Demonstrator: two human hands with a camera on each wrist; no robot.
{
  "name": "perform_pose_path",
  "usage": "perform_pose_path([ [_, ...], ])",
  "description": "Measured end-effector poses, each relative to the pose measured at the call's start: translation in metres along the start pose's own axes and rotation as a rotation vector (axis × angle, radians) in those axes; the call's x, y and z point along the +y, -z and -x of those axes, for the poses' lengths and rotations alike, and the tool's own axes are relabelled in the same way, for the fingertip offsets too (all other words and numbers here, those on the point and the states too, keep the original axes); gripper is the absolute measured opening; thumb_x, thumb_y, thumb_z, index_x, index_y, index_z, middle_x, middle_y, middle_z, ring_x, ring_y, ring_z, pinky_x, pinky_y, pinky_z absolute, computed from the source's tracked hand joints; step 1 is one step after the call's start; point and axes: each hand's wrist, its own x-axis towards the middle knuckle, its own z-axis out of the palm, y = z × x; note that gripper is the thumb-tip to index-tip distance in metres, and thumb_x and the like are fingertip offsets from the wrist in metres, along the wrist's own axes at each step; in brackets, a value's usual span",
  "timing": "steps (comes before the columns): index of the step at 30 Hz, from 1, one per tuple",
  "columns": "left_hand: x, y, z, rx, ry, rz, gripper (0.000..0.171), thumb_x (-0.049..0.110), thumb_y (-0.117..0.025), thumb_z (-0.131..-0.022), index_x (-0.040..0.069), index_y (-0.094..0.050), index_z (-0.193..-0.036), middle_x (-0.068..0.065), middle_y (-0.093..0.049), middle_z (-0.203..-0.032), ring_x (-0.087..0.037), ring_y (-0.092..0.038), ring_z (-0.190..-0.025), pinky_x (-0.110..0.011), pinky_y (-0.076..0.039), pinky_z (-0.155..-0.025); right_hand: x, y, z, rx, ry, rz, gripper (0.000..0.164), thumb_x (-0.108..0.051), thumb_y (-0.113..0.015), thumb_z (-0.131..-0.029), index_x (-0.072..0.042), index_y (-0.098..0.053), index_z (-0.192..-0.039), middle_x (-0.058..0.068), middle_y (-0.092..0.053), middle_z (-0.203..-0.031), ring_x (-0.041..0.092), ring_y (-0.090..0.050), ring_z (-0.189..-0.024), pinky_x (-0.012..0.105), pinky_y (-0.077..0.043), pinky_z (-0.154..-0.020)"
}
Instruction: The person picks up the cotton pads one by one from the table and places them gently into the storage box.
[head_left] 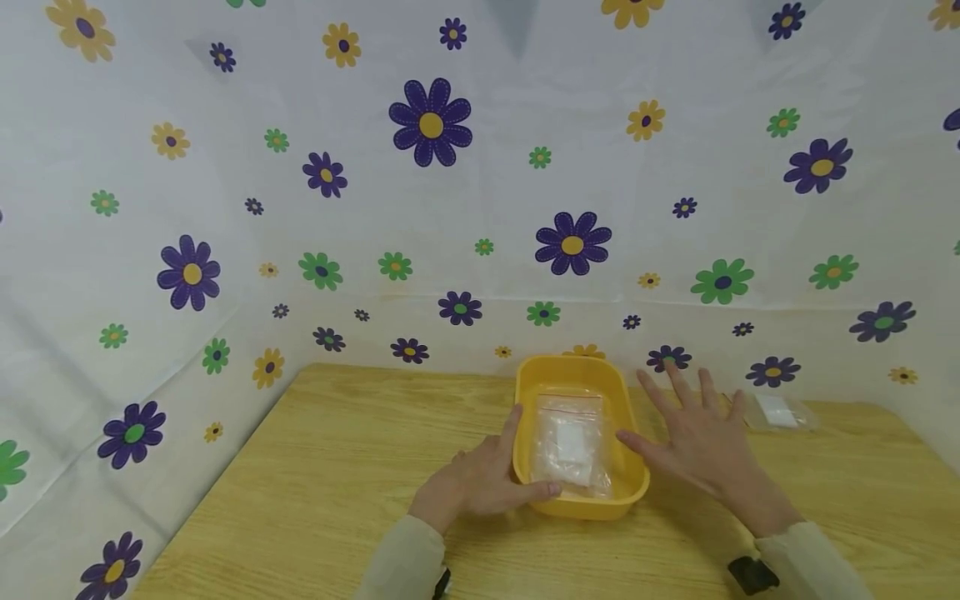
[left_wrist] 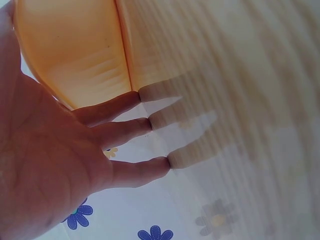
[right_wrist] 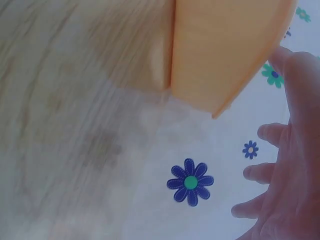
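Note:
A yellow plastic tub (head_left: pixel 585 507) stands on the wooden table. Inside it lies a clear zip bag (head_left: pixel 573 446) with a red line along its top and something white in it. My left hand (head_left: pixel 483 482) is at the tub's left side, thumb over the near left corner and index finger along the left rim. In the left wrist view, its other fingers (left_wrist: pixel 120 134) reach straight down beside the tub to the tabletop. My right hand (head_left: pixel 705 446) hovers at the right side with fingers spread, its thumb tip right at the rim.
Another clear bag (head_left: pixel 780 412) with a white piece inside lies at the back right of the table (head_left: pixel 360 467), partly behind the right fingers. A white flower-printed cloth (head_left: pixel 480 200) hangs behind the table and along its left side.

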Motion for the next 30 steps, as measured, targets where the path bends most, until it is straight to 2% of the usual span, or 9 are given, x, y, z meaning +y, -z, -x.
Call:
perform_pose_path([
  [9, 0.001, 0.001, 0.000, 0.004, -0.011, 0.015, 0.123, 0.081, -0.062, -0.082, 0.026, 0.010, -0.165, -0.009, -0.042, -0.162, -0.033, -0.053, -0.140, -0.065, -0.040, -0.114, 0.017, 0.000, 0.004, -0.027, -0.042, -0.010, 0.092, -0.079, -0.042, -0.093, -0.023, -0.025, -0.164, 0.028, -0.020, -0.167, 0.068, -0.016, -0.145, 0.092, -0.005, -0.104],
  [16, 0.001, 0.000, 0.000, -0.007, 0.007, 0.017, 0.122, 0.083, -0.061, -0.081, 0.030, 0.010, -0.165, -0.007, -0.039, -0.165, -0.033, -0.051, -0.141, -0.066, -0.039, -0.115, 0.029, 0.002, 0.008, -0.018, -0.070, -0.008, 0.094, -0.078, -0.045, -0.093, -0.021, -0.024, -0.164, 0.030, -0.022, -0.166, 0.070, -0.017, -0.144, 0.093, -0.007, -0.102],
  [21, 0.000, 0.000, -0.001, -0.008, 0.010, 0.005, 0.123, 0.083, -0.061, -0.080, 0.031, 0.011, -0.165, -0.007, -0.039, -0.165, -0.032, -0.052, -0.140, -0.063, -0.042, -0.114, 0.041, 0.001, 0.011, -0.036, -0.096, -0.016, 0.095, -0.078, -0.043, -0.094, -0.020, -0.021, -0.165, 0.031, -0.018, -0.166, 0.071, -0.015, -0.142, 0.093, -0.005, -0.102],
  [30, -0.001, 0.000, -0.001, -0.012, 0.022, 0.017, 0.122, 0.084, -0.061, -0.080, 0.032, 0.010, -0.165, -0.007, -0.038, -0.165, -0.032, -0.052, -0.140, -0.063, -0.041, -0.114, 0.059, -0.001, 0.013, -0.031, -0.129, -0.049, 0.095, -0.077, -0.045, -0.094, -0.015, -0.025, -0.163, 0.034, -0.020, -0.164, 0.071, -0.015, -0.142, 0.093, -0.005, -0.101],
])
